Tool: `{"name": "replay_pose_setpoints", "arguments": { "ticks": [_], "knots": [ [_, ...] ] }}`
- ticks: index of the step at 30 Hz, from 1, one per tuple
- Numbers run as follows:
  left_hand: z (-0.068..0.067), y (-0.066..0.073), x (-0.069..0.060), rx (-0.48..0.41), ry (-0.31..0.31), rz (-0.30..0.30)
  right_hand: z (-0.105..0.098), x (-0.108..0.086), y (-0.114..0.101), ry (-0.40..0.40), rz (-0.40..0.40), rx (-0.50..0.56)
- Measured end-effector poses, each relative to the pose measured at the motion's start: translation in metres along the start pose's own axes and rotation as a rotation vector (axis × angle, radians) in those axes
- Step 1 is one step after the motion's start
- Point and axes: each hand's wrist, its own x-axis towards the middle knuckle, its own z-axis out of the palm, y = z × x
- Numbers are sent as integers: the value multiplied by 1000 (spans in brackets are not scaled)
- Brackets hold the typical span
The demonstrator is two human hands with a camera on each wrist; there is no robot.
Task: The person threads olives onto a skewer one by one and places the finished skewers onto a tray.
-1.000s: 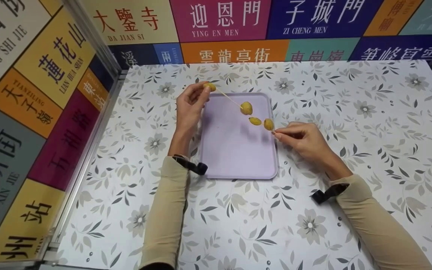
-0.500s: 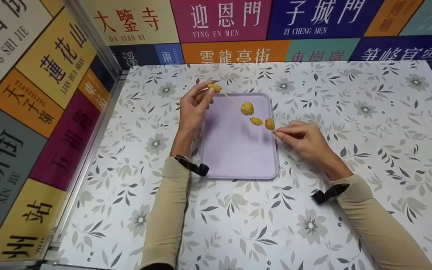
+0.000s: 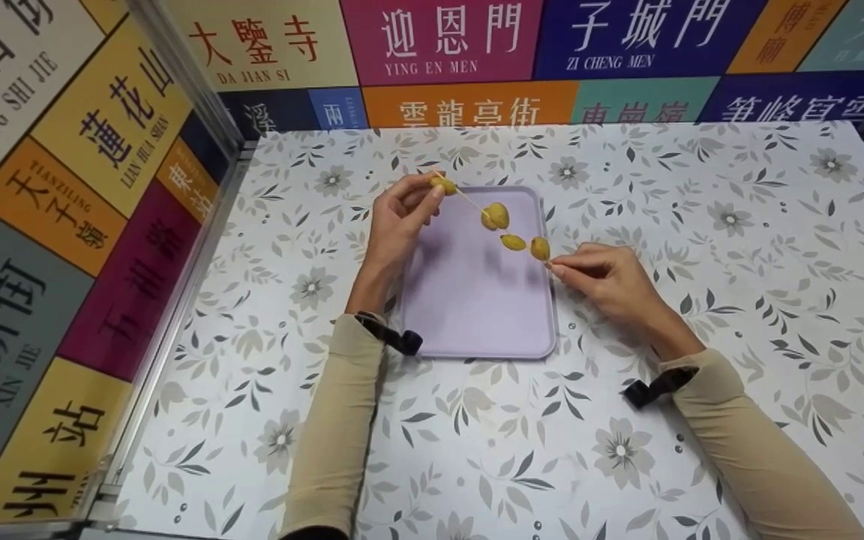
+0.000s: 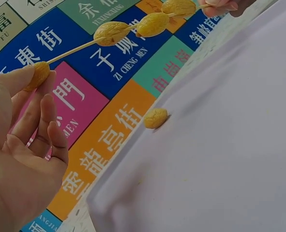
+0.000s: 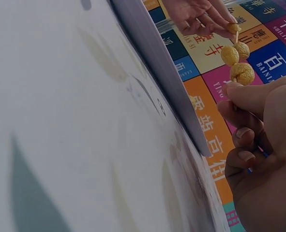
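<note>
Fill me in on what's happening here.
A person's right hand pinches one end of a thin, pale, wooden-looking skewer above a lilac rectangular tray. Three yellow oval pieces are threaded near that hand. The left hand pinches a fourth yellow piece at the skewer's other end, with bare skewer between. One loose yellow piece lies on the tray.

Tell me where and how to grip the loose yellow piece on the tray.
Pinch the loose yellow piece by its rounded sides from above, I'd judge, passing beside the raised skewer: it lies on the tray, no stick showing in it.
</note>
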Motion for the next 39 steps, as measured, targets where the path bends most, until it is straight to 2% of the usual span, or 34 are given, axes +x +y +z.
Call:
{"name": "replay_pose_setpoints", "arguments": {
  "ticks": [5,14,21,31,39],
  "knots": [
    [1,0,-2,-14,-23,-27,0,-1,-1,-7,17,3],
    [6,-1,-7,-6,-84,-23,0,0,1,-7,-26,-30],
    [7,-3,-8,22,-109,-37,-1,0,1,-14,-24,-31],
    [10,-7,-8,45,-162,-12,-2,3,2,0,-72,-48],
    [15,-8,-7,52,-187,-1,-2,3,0,-1,-75,-44]
  ]
}}
